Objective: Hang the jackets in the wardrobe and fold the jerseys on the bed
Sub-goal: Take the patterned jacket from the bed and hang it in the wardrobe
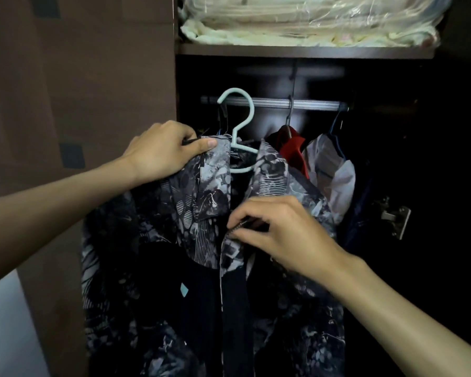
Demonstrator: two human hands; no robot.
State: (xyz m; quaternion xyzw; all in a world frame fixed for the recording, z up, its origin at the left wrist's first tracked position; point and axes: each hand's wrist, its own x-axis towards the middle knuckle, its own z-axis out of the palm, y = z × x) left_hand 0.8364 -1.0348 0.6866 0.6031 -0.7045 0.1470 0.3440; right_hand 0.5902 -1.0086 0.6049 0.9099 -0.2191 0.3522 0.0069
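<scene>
1. A person is standing before the open wardrobe [305, 51] and holding up a dark jacket [201, 202] with a grey and white print, in front of the hanging space.
2. The jacket is sitting on a pale mint hanger [238, 123], whose hook is rising in front of the metal rail [272, 102]; whether the hook is resting on the rail cannot be told from this view.
3. The left hand [158, 153] is gripping the jacket's left collar edge, thumb pressing on top of the fabric and fingers curled behind it, so its grip is clenched on the jacket.
4. The right hand [280, 235] is pinching the jacket's front opening lower down, at what looks like the zip edge, fingertips gathered on the fabric.
5. The jacket's front is hanging open, showing a dark lining with a small pale blue tag [184, 290].
6. Behind and to the right, a red garment [292, 151] and a whitish garment [335, 170] are hanging from the same rail on their own hangers.
7. On the shelf above the rail, cream bedding [307, 20] wrapped in clear plastic is lying folded.
8. The brown wardrobe door [93, 77] is standing to the left of the opening.
</scene>
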